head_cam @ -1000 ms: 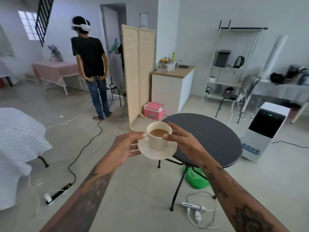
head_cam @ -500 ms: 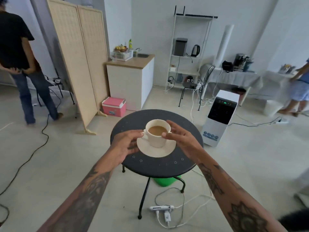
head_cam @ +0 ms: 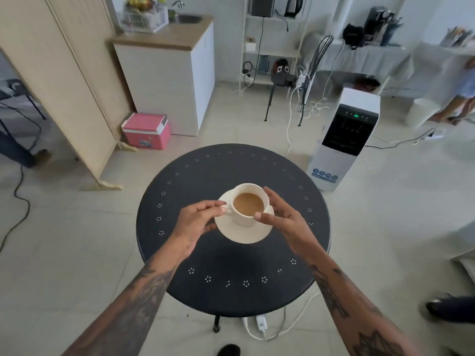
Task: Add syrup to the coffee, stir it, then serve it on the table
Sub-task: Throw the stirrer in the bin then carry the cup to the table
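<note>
A white cup [head_cam: 243,218] of light brown coffee stands on a white saucer [head_cam: 244,233], held over the middle of a round black table [head_cam: 232,278]. My left hand [head_cam: 196,222] pinches the cup's handle, with fingers under the saucer's left edge. My right hand [head_cam: 284,219] cups the cup's right side, thumb on the rim. Whether the saucer touches the tabletop I cannot tell; a shadow lies under it.
Behind the table stand a pink cooler box [head_cam: 146,131], a folding screen [head_cam: 64,80], a white counter [head_cam: 169,73] and a white air cooler [head_cam: 344,142]. Cables and a power strip [head_cam: 261,326] lie under the table. A person [head_cam: 460,98] moves at the far right.
I have walked up to the round table with the cup and saucer, which are now lower and over the tabletop's middle. The view has tilted down.
</note>
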